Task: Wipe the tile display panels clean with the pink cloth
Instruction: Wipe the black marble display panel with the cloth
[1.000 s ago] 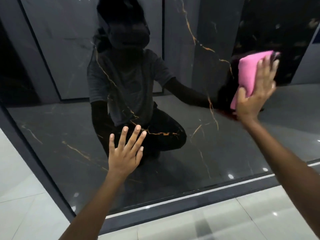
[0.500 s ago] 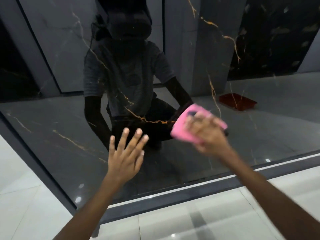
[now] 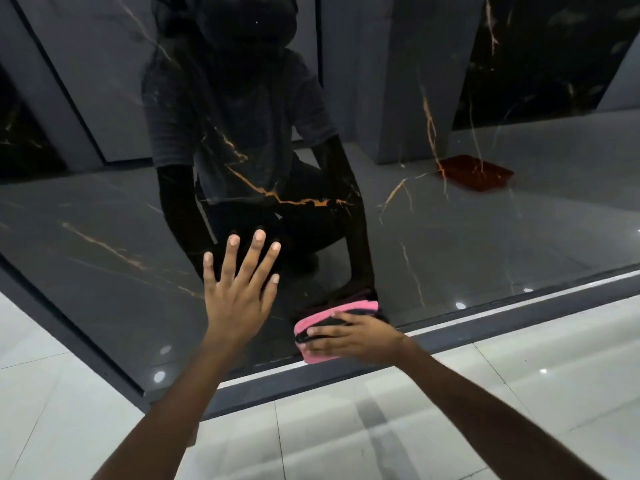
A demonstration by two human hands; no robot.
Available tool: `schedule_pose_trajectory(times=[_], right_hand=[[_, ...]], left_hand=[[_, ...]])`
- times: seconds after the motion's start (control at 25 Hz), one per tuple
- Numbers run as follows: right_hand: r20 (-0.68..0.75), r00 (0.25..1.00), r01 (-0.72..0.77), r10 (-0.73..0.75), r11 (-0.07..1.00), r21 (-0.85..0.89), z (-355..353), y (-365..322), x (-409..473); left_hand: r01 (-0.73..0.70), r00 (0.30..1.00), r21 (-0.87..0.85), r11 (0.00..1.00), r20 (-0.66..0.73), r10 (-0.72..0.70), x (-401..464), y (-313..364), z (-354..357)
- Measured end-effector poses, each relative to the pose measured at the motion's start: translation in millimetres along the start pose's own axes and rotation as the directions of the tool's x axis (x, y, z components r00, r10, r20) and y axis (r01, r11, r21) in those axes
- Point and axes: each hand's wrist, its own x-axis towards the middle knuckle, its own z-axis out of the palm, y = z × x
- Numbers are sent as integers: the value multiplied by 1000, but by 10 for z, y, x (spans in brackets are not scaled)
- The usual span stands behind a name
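Observation:
A glossy black tile display panel (image 3: 467, 258) with orange veins fills the upper view and mirrors a crouching person. My left hand (image 3: 239, 289) lies flat on it with fingers spread, near the lower middle. My right hand (image 3: 349, 337) presses a folded pink cloth (image 3: 320, 320) against the panel's bottom edge, just right of the left hand. The fingers cover most of the cloth.
A dark metal frame (image 3: 519, 320) runs along the panel's bottom and left side. Pale glossy floor tiles (image 3: 346, 438) lie in front. The reflection shows a red tray (image 3: 474, 174) on the floor behind me and grey panels.
My right hand has swept the pink cloth from the upper right of the panel down and left to its bottom edge. The left hand has stayed flat on the panel.

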Motion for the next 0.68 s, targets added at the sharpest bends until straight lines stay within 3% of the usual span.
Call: schedule_pose_trajectory(times=[0.04, 0.08, 0.12, 0.16, 0.2, 0.24, 0.28, 0.32, 0.36, 0.4, 0.44, 0.48, 0.52, 0.56, 0.6, 0.64, 0.68], right_hand=[[-77, 997, -16, 9, 997, -81, -199, 176, -132], [-131, 983, -153, 131, 973, -171, -480, 414, -222], [-267, 933, -299, 243, 935, -192, -637, 680, -437], [-393, 825, -485, 406, 865, -126, -877, 985, -645], [-518, 662, -645, 541, 764, -28, -1100, 1294, -858], [-589, 436, -764, 680, 626, 157, -1300, 1500, -1050], [-646, 189, -811, 739, 489, 322, -1324, 1606, -1191], [-631, -3, -820, 776, 359, 445, -1245, 1592, -1194], [-579, -107, -816, 808, 261, 516, -1077, 1485, -1117], [-528, -60, -856, 847, 229, 464, -834, 1247, -1000], [-484, 117, -922, 867, 276, 272, -535, 937, -866], [-371, 422, -889, 827, 457, 9, -187, 592, -768], [-153, 724, -688, 672, 692, -219, 118, 266, -756], [50, 904, -383, 425, 856, -346, 327, 50, -811], [174, 961, -129, 215, 905, -405, 483, -21, -922], [217, 970, -12, 110, 913, -409, 469, 3, -1010], [213, 972, -8, 101, 917, -399, 334, 134, -1067]], left_hand=[[-19, 1000, -69, 997, 23, 20, -10, 128, -31], [-73, 997, -110, 991, 22, 76, -31, 270, -35], [-125, 992, -107, 986, 15, 127, -31, 389, -3], [-127, 991, -100, 987, 14, 129, -5, 468, 70], [-98, 995, -68, 993, 15, 99, 39, 505, 161], [-67, 998, -12, 998, 5, 67, 70, 517, 255], [-52, 999, 46, 998, -11, 52, 85, 521, 336], [-51, 998, 80, 995, -18, 52, 72, 516, 396], [-57, 998, 101, 993, -19, 59, 42, 510, 434], [-67, 997, 116, 991, -25, 70, 7, 512, 449], [-80, 996, 127, 989, -32, 85, -21, 524, 448], [-85, 995, 127, 988, -35, 90, -32, 535, 448], [-87, 995, 122, 989, -37, 92, -27, 530, 450], [-92, 995, 124, 988, -37, 97, -5, 517, 457], [-95, 995, 132, 987, -27, 99, 23, 503, 450], [-87, 996, 135, 987, -10, 89, 46, 495, 420], [-70, 998, 122, 990, 8, 70, 59, 498, 370]])
